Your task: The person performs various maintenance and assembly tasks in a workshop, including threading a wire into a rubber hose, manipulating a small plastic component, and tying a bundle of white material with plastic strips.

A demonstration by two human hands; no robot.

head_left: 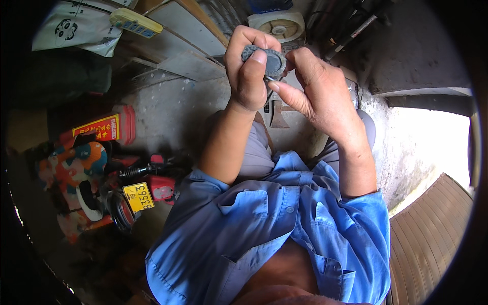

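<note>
Held up in front of my chest, my left hand [249, 71] is closed round a round grey disc-like part [275, 63] with a rough, speckled rim and a smooth, darker face. My left thumb presses on its near side. Close at the right of the disc is my right hand [323, 86], its fingers bent toward the rim. A short, thin metallic piece [270, 78] shows at the tip of my right thumb, just under the disc. What else the right fingers grip is hidden behind the hand.
On the floor below lies a hatchet [279, 115]. A white square fan [277, 27] stands at the far side, near leaning boards [190, 25] and a yellowish power strip [136, 22]. A red motorbike [165, 192] is at left; a slatted brown panel [432, 244] at lower right.
</note>
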